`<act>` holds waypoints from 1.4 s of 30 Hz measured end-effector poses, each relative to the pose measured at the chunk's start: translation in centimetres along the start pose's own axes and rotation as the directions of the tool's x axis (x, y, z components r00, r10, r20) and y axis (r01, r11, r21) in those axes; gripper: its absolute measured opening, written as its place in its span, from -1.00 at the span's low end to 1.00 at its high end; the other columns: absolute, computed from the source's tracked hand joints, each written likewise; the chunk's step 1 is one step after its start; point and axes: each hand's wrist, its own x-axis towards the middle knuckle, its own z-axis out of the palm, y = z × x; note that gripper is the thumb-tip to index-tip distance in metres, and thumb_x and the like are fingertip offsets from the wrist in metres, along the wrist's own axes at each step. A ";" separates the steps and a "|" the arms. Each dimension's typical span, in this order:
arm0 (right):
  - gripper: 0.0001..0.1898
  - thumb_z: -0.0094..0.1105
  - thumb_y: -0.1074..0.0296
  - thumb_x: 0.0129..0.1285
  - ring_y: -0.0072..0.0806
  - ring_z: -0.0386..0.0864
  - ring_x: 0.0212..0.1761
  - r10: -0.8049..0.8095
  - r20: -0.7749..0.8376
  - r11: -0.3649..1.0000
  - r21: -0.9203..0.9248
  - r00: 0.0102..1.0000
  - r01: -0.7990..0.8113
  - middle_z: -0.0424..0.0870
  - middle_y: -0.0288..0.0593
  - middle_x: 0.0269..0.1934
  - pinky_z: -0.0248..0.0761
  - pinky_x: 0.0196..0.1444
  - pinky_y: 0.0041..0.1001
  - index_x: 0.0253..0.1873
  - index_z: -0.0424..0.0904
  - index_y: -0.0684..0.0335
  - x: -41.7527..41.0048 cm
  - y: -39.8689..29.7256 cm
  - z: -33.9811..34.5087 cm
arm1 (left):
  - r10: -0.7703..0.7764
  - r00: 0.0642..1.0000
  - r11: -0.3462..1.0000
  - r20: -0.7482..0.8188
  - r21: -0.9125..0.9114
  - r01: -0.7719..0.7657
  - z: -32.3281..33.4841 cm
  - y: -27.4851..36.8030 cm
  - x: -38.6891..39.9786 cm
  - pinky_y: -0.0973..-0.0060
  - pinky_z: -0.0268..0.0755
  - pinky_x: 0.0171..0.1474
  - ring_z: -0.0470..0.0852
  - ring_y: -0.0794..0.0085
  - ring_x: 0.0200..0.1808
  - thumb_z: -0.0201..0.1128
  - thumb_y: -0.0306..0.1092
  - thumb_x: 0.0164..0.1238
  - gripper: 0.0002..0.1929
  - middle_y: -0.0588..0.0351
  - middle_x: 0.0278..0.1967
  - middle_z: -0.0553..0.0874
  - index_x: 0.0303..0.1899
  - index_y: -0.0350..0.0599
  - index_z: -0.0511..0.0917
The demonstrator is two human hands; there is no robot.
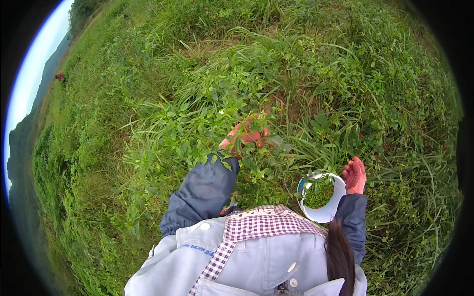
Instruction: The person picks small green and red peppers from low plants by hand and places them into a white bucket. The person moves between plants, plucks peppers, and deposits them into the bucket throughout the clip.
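My left hand (246, 136) is among the leafy stems of a chili pepper plant (229, 118), fingers curled and partly covered by leaves; whether it grips a stem or a pod cannot be told. My right hand (354, 175) is beside the right rim of a white plastic bucket (335, 201), its fingers bent loosely; no object shows in it. Small green chili peppers (319, 194), a few red ones and some leaves lie inside the bucket. Dark sleeve covers reach down both forearms.
Tall grass (314, 148) and dense low plants surround the bucket, with scattered red pods among them. Bare soil (296, 107) shows between the clumps ahead. Far off at the upper left is a small red shape (59, 76), too small to identify, with hills beyond.
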 end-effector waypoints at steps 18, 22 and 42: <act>-0.82 0.10 0.41 0.27 -0.68 0.46 -0.40 0.394 0.748 0.782 -0.578 0.534 0.232 0.55 -0.35 -0.32 0.33 -0.41 -0.63 -0.04 0.54 0.24 -8.8 -2.0 28.4 | -0.085 0.996 0.961 -0.018 0.262 0.086 -1.0 4.4 -12.8 0.59 0.37 -0.17 0.52 0.45 -0.17 0.43 -0.03 -0.17 -0.04 0.10 -0.02 0.52 0.32 -0.20 0.18; -0.84 0.25 0.34 0.07 -0.25 0.57 -0.30 0.217 0.960 0.458 -0.262 0.179 0.850 0.57 -0.15 -0.35 0.43 -0.27 -0.37 -0.24 0.60 0.23 -11.6 -0.8 33.2 | -0.200 0.980 0.941 0.020 0.282 0.186 3.0 3.8 -10.8 0.62 0.27 0.01 0.41 0.62 -0.06 0.41 -0.50 -0.06 -0.25 0.25 -0.04 0.50 0.26 -0.08 0.30; -0.79 0.13 0.32 -0.04 -0.26 0.46 -0.07 0.233 0.895 0.043 0.381 -0.380 0.923 0.51 -0.23 -0.11 0.33 -0.17 -0.31 -0.24 0.53 0.15 -12.5 -4.2 31.6 | -0.209 0.943 0.865 0.258 0.499 0.055 2.6 -0.1 -7.1 0.44 0.32 0.03 0.50 0.43 0.00 0.23 -0.45 -0.03 -0.52 0.10 -0.01 0.57 0.06 -0.13 0.52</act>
